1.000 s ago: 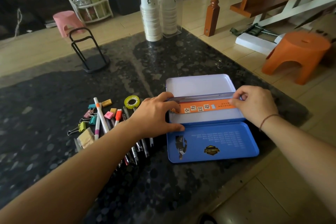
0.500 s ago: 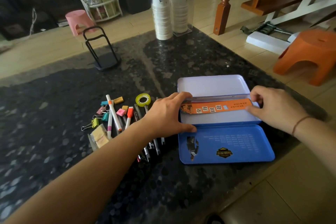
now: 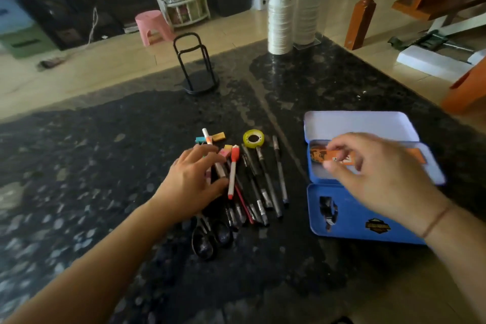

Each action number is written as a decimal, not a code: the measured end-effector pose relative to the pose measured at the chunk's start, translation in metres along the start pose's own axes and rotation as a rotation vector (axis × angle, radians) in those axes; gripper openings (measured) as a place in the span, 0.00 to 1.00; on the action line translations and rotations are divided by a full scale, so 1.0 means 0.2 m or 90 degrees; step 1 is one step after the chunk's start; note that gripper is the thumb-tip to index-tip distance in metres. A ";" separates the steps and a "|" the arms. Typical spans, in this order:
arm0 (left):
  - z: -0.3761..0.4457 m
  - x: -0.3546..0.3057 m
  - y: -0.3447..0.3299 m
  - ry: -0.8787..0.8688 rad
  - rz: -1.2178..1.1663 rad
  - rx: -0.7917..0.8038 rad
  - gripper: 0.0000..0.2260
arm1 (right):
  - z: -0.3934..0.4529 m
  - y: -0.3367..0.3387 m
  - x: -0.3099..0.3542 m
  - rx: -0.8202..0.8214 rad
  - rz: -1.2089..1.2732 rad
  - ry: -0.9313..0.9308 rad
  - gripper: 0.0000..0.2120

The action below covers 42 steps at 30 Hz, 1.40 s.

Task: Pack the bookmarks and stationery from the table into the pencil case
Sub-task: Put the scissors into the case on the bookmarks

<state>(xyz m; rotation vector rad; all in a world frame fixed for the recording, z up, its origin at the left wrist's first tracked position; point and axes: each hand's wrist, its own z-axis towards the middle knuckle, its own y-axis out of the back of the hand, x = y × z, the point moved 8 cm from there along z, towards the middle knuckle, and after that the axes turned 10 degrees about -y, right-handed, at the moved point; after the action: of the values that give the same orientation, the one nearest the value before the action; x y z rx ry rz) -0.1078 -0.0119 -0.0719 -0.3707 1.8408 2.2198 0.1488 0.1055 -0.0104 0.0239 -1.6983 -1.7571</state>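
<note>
The blue tin pencil case (image 3: 355, 214) lies open at the right of the dark stone table (image 3: 105, 166). An orange bookmark (image 3: 415, 156) lies along its inner tray. My right hand (image 3: 381, 173) hovers over that tray with loosely curled fingers, just above the bookmark's left part. My left hand (image 3: 192, 184) rests with spread fingers on the stationery pile. That pile holds several dark pens (image 3: 265, 181), a red-capped pen (image 3: 232, 171), coloured clips (image 3: 218, 137), a yellow tape roll (image 3: 253, 138) and black scissors (image 3: 210, 237).
A black wire stand (image 3: 196, 66) stands behind the pile. A stack of paper cups (image 3: 281, 8) and a clear cup holder (image 3: 309, 2) stand at the table's far edge. The table's right edge runs close to the case; an orange stool (image 3: 468, 87) sits beyond it.
My left hand left the case's left end and moved left onto the stationery pile. My right hand shifted from the bookmark's right end towards its left. The bookmark now lies in the tray.
</note>
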 end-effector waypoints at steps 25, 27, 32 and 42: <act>-0.25 -0.61 0.60 -0.141 -0.150 -0.310 0.13 | -0.53 -0.41 0.71 0.177 -0.053 0.235 0.09; -0.24 -0.75 0.64 -0.209 -0.167 -0.389 0.12 | -0.47 -0.28 0.56 0.160 0.151 0.095 0.16; 0.03 -0.86 0.23 -0.101 -0.254 -0.252 0.19 | -0.32 -0.07 0.04 -0.011 0.585 -0.216 0.13; 0.58 -0.82 -0.27 -0.056 -0.343 0.042 0.17 | -0.17 -0.01 -0.45 -0.103 0.425 -0.316 0.08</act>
<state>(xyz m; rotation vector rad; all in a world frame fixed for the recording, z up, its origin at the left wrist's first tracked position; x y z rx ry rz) 0.0598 0.1094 -0.0447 -0.6560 1.5350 1.7744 0.2317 0.1185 -0.0563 -1.0061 -1.6073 -1.4302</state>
